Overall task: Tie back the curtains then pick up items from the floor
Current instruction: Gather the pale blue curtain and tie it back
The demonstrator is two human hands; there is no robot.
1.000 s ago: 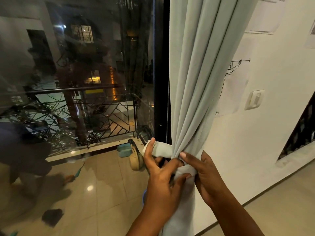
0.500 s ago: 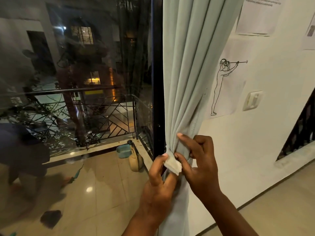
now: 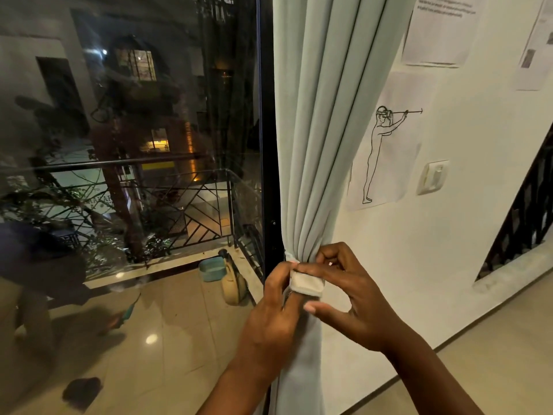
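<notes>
Pale curtain (image 3: 323,145) gathered just right of the dark window frame (image 3: 267,145); left hand (image 3: 275,307) and right hand (image 3: 353,295) both pinch the white tie-back band (image 3: 306,283) wrapped around its bunched folds.

The pale grey-green curtain (image 3: 323,145) hangs gathered, cinched by a seemingly matching tie-back strap (image 3: 306,283).

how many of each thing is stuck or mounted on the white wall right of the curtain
printed text sheets: 2
line drawing of a standing figure: 1
wall switch: 1
total: 4
</notes>
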